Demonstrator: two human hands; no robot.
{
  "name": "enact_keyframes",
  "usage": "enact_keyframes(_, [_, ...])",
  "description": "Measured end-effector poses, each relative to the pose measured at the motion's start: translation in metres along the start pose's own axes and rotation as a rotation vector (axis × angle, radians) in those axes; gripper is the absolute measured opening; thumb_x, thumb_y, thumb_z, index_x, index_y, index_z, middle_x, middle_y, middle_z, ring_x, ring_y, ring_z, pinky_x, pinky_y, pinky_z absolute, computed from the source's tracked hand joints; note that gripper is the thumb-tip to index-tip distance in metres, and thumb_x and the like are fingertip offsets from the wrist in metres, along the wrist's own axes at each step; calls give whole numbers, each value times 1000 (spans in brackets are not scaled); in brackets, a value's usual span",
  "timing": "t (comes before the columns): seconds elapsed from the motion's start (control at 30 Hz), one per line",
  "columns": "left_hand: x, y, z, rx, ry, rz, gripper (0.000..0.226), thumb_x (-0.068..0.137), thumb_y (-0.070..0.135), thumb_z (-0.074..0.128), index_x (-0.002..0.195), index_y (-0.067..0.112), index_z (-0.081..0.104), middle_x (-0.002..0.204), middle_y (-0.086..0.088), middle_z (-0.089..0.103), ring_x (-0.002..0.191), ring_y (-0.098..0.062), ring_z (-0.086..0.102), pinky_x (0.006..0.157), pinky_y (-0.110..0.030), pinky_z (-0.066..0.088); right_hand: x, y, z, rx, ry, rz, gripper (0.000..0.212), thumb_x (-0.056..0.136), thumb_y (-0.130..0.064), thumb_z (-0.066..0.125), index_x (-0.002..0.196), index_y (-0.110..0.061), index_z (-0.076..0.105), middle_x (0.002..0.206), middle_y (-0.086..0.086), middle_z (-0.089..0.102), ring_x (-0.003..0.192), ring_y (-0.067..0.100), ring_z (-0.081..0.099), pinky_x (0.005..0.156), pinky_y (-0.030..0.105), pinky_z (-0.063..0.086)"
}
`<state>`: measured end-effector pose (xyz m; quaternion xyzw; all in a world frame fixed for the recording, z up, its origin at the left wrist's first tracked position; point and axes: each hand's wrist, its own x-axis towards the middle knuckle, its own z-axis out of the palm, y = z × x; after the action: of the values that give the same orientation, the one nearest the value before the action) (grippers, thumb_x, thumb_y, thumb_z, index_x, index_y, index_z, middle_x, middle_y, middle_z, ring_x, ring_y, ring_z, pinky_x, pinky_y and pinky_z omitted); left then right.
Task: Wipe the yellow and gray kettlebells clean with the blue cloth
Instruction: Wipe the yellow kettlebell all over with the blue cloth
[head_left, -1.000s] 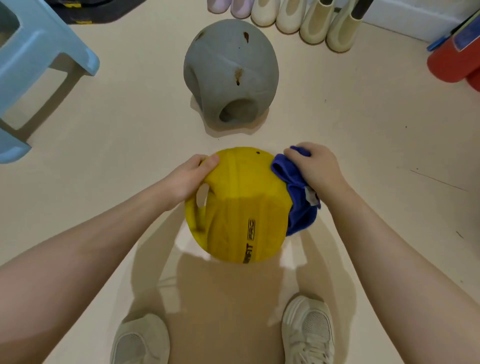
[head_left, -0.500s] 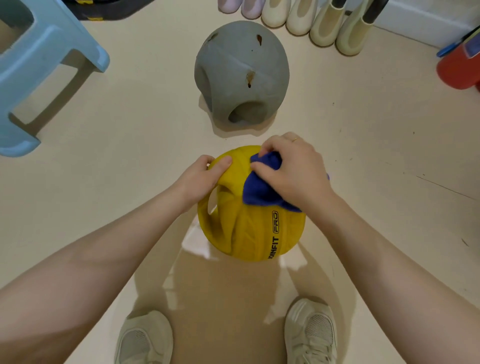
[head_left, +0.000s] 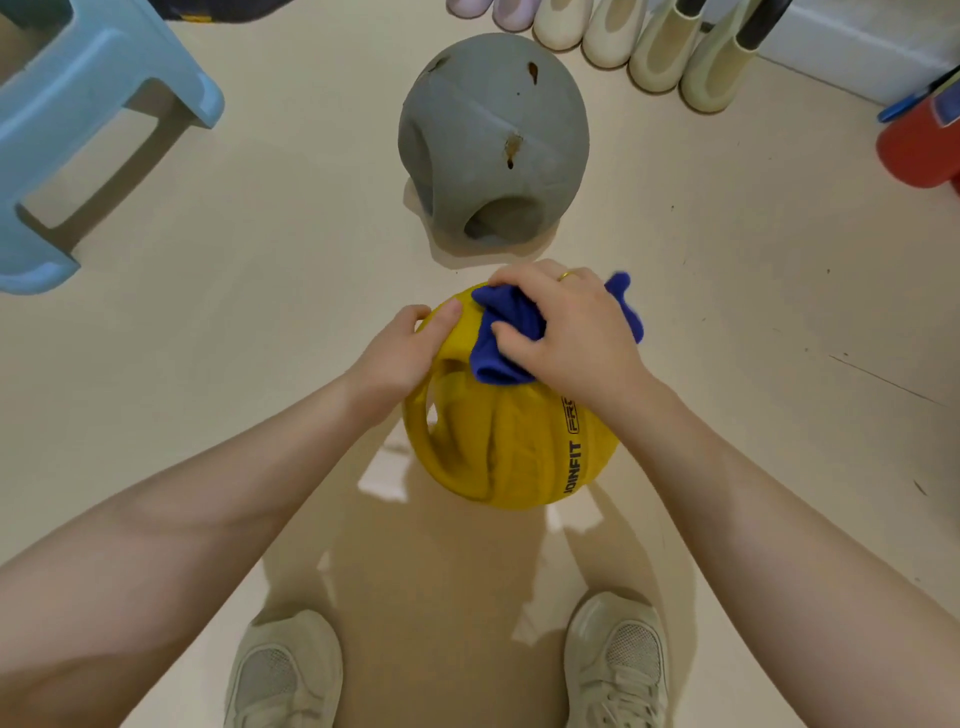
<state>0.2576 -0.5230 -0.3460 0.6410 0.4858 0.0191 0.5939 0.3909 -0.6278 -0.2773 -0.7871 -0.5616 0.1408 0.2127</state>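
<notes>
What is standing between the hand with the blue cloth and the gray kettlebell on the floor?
Nothing visible. The right hand grips the blue cloth on top of the yellow kettlebell. The gray kettlebell stands just beyond it, with only a strip of bare floor between them.

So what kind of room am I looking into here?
Probably a home room or entryway, used for exercise: rain boots lined up by the wall, a blue plastic stool, and a gray kettlebell and a yellow kettlebell on the bare floor.
</notes>
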Motion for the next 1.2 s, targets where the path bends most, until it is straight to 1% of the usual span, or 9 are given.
enact_keyframes(0.13, [-8,-8,-4,-43,-146,141,60,95,42,45,147,30,18,142,6,36,122,-15,43,96,-29,40,24,7,-1,-38,40,116,25,84,-26,55,108,-21,59,100,3,60,89,27,54,75,41,49])
enact_keyframes(0.3, [-6,-14,-9,170,-129,310,69,88,36,49,148,25,18,139,5,42,119,-21,49,99,-33,40,-4,-13,-2,-139,-106,-227,20,80,-19,55,98,-18,64,94,2,60,82,22,49,69,31,37])
enact_keyframes(0.47, [-3,-7,-2,150,-138,306,67,88,45,48,147,31,20,143,2,39,122,-16,44,102,-34,39,16,22,-11,-74,73,136,26,80,-20,58,104,-19,66,104,5,60,90,25,53,72,30,39])
enact_keyframes(0.6, [1,4,4,177,-104,316,70,82,48,46,146,31,23,145,-2,40,127,-14,41,102,-27,32,-6,7,-9,-124,8,-143,20,72,-21,55,85,-15,69,91,6,60,70,20,48,59,29,38])
enact_keyframes(0.7, [3,5,6,170,-98,331,62,93,36,51,147,27,23,145,1,39,121,-4,37,97,-20,28,-14,9,-12,-177,-117,-329,24,73,-28,48,80,-18,69,85,3,61,66,21,49,54,28,40])
enact_keyframes(0.83, [10,8,13,78,-75,286,59,91,46,51,144,35,29,146,5,41,127,-11,41,105,-30,35,1,28,-23,-52,99,-77,25,73,-24,54,88,-15,72,88,5,62,71,18,49,56,31,46])
enact_keyframes(1.0, [14,18,18,-18,-86,255,57,78,62,51,131,43,42,127,12,56,115,-11,54,101,-44,44,-29,26,-18,-213,-100,-408,23,74,-24,46,74,-15,66,79,4,61,57,21,46,52,27,38])
enact_keyframes(1.13, [19,24,23,7,-38,260,37,83,58,50,119,50,47,120,15,59,112,-11,55,100,-44,44,-19,38,-21,-178,-14,-355,21,76,-22,49,79,-13,68,82,9,60,60,25,50,55,30,42])
enact_keyframes(1.2, [19,29,29,0,9,239,45,82,63,48,122,44,47,123,11,58,113,-15,55,100,-45,44,-17,45,-24,-126,91,-269,22,75,-20,52,84,-12,70,85,10,61,65,26,55,60,29,43])
